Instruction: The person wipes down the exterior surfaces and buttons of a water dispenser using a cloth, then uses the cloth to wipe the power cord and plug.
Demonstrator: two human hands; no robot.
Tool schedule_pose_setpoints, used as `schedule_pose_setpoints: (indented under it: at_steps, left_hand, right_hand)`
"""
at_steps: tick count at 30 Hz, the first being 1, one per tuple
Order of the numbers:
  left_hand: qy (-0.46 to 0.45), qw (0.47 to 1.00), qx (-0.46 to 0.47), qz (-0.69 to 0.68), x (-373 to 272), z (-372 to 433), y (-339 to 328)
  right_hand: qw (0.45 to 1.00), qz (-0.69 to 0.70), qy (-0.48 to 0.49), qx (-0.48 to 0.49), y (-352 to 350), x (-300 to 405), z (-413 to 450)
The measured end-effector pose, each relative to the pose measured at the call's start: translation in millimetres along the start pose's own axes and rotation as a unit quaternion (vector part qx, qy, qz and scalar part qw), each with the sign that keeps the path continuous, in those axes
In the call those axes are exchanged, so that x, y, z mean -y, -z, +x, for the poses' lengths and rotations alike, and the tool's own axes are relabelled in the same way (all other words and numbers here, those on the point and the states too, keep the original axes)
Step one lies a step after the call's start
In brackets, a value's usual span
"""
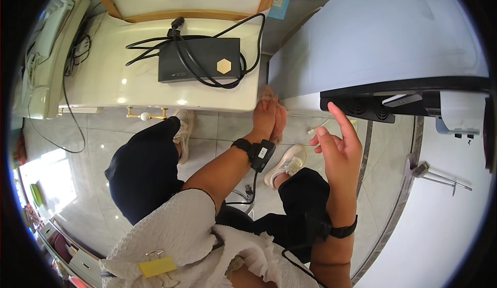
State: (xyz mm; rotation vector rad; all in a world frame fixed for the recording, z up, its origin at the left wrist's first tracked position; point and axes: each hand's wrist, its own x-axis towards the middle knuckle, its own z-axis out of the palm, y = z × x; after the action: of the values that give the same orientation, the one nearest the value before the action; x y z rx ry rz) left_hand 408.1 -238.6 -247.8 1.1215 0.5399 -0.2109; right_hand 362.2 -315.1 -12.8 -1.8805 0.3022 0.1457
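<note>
My left hand (265,114) is shut on a crumpled pinkish cloth (280,122), by the right end of a white glossy cabinet (217,98). It reaches into the gap between this cabinet and a large pale appliance (372,39); the fingertips are blurred and partly hidden. My right hand (341,146) holds nothing. Its index finger points up near the black tray with round grilles (359,109) at the appliance's front, while the other fingers curl loosely. Whether that fingertip touches the tray I cannot tell.
A black power adapter (194,65) with looped cable lies on the cabinet. Behind it stands a wood-framed board (186,15) bearing writing. Brass handles (146,116) stick out at the cabinet's front. A white cable plug (312,130) lies near the floor. A white door (438,210) stands right.
</note>
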Motion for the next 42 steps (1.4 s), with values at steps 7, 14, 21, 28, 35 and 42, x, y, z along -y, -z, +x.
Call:
schedule_pose_setpoints:
  at_steps: [7, 14, 21, 28, 35, 42]
  left_hand:
    - [-0.278, 0.95, 0.087, -0.111, -60, 30, -42]
    - [-0.265, 0.958, 0.042, -0.099, -53, 100, -55]
    - [-0.382, 0.921, -0.06, 0.045, -11, 170, -36]
    - [-0.154, 0.988, -0.003, 0.025, 34, 180, -7]
    - [-0.089, 0.99, -0.053, 0.092, 88, 125, 18]
    - [0.156, 0.986, 0.045, -0.037, 52, 14, 28]
  right_hand:
    - [1.0, 0.02, 0.014, -0.004, 5, 3, 3]
    - [1.0, 0.005, 0.002, 0.017, 13, 6, -2]
    - [0.999, -0.018, -0.045, 0.003, 11, -17, 9]
    - [0.996, -0.041, -0.038, 0.072, 14, -19, 21]
    - [0.993, -0.03, 0.011, 0.11, 20, -14, 16]
    - [0.991, 0.004, 0.071, 0.116, 29, 2, -9]
